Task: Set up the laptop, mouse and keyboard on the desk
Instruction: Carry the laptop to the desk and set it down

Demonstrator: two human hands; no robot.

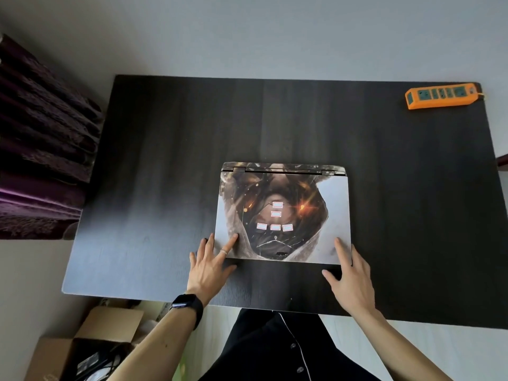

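Laptop (283, 213) is closed and flat on table (165, 160), centre-right, close to near edge, hinge facing away. No mouse or kbd visible on the table.

Handling est.: rigid slab, prob moderately heavy. Printed lid skin looks smooth, may be slick. Screen + hinge are the fragile bits, so don't lever from one corner. To shift it, take both side edges near the front. To open, lift front lip at mid w/ one hand while the other pins the base.

L hand (210, 266): released, fingers straight & spread, a couple of tips resting on lid at near-left corner, the rest on table beside it.

R hand (350, 276): also released, fingers straight at near-right corner, thumb on table in front.

Neither grips anything. Palms down, forearms in from near edge.

Orange pwr strip (441, 95) at far-right corner, well apart.
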